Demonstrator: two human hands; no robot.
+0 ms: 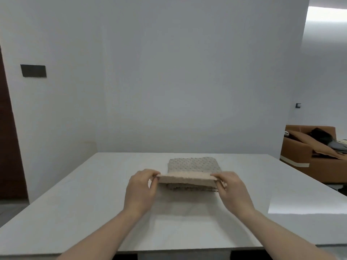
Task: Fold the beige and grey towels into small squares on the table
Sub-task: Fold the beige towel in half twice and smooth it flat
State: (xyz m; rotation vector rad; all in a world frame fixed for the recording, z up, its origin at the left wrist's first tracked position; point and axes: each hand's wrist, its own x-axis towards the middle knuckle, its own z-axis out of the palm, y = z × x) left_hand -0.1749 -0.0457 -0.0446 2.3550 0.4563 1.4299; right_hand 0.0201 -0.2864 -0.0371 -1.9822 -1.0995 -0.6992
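The left hand [141, 190] and right hand [231, 189] each pinch one end of a folded beige terry towel [185, 179], holding it just above a folded grey dotted towel [193, 167] lying mid-way across the white bench [75, 212]. An orange-brown sofa [308, 156] strewn with dark clothes stands far right, and a dark rectangular plate [33, 70] sits on the white wall behind.

No text, label, brand, number or sign can be read anywhere here. The dark plate [33, 71] on the wall is blank, and the towels carry no visible tag.
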